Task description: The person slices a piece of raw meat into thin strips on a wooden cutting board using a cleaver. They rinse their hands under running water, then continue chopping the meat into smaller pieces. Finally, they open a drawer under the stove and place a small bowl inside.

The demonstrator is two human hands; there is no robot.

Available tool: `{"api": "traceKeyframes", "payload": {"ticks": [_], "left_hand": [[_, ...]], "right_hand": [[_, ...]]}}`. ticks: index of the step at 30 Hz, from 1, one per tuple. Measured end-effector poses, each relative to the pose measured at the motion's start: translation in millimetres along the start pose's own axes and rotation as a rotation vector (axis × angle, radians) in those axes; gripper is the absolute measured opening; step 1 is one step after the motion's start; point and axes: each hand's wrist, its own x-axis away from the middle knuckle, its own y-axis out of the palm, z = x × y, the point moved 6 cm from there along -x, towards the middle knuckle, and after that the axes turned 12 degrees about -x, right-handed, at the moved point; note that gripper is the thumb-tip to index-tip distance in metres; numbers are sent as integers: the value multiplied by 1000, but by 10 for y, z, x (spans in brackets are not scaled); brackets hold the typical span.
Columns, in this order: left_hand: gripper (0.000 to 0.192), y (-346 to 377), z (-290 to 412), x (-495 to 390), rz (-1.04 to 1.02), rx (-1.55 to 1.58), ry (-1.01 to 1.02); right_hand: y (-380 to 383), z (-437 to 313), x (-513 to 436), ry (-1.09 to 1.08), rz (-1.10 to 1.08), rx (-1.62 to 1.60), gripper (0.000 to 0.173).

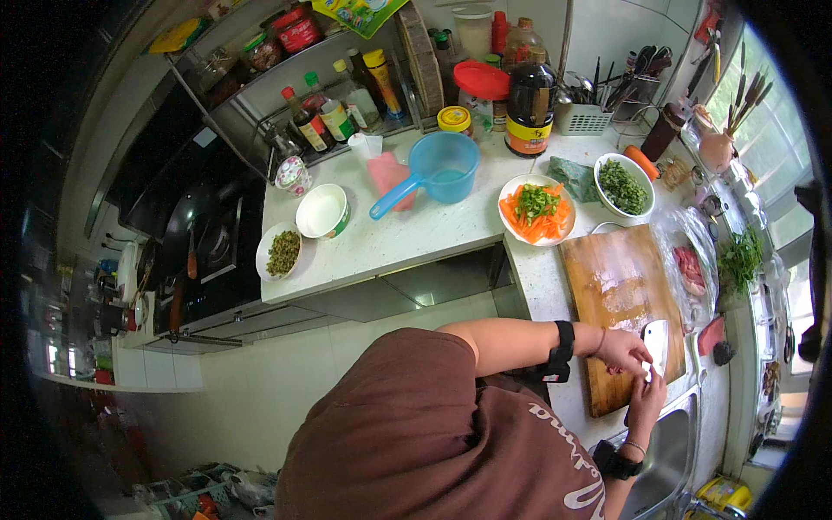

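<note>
My right hand grips a cleaver with a broad, shiny blade and a small hole near one corner. The blade is over the lower right part of a wooden cutting board. My left hand reaches across the board, its bent fingertips at the blade close to my right fingers. Whether it pinches anything is hidden. Beneath the left hand, a little red raw meat shows on the board. The board's surface looks wet.
Beyond the board, a piece of raw meat lies in a clear plastic bag. A plate of shredded carrot and green pepper and a bowl of chopped greens stand at its left. A blue ladle sits further left; a steel sink adjoins the board.
</note>
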Motion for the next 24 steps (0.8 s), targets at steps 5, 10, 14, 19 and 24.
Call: {"api": "traceKeyframes", "payload": {"ticks": [5,10,14,19,24], "left_hand": [[57,-142,471,382,527,-895,306],[46,-276,385,788,221,-412,76],[35,-504,273,1437,332,-413,45],[25,-795,-117,2454,427,-491,-333],[22,-783,-452,3593,694,2,-422]], "right_hand": [[52,-28,7,-119,53,35,34],[-87,-254,2,-173,109,-89,35],[-175,-587,-1,-69,88,-232,32],[-179,-1114,141,-117,113,159,22],[31,-1540,249,-237,128,-144,12]]}}
